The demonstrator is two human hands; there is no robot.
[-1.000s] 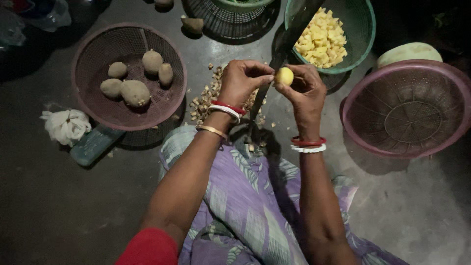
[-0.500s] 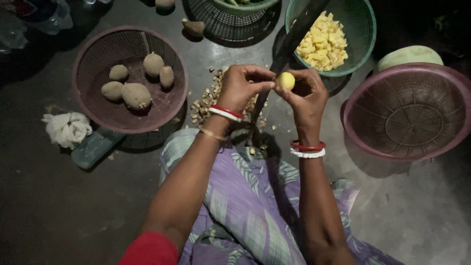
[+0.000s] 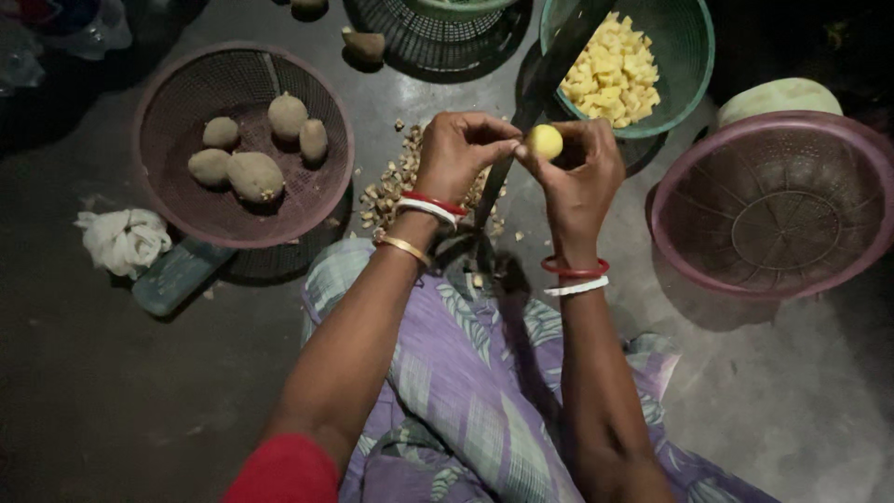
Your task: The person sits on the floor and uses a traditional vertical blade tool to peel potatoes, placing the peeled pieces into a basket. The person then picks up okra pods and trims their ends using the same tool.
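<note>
**Two hands on a small potato**

Both hands meet above the dark floor [image 3: 112, 391]. The right hand [image 3: 579, 177] grips a small round peeled yellow potato [image 3: 545, 142] in its fingertips. The left hand [image 3: 458, 154] pinches the same potato from the left side. A long dark upright blade [image 3: 540, 88] stands between the hands, touching the potato. Brown peel bits [image 3: 386, 191] lie just under the left hand. Far left sits a round pink plastic basket [image 3: 168, 70] with brown potatoes [image 3: 253, 175]. Far right, a green basket [image 3: 684, 56] holds yellow potato cubes [image 3: 610, 74].

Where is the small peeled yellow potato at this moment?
In the head view, the peeled potato sits at upper centre, pinched between the fingertips of the left hand and right hand, against the upright blade.
</note>
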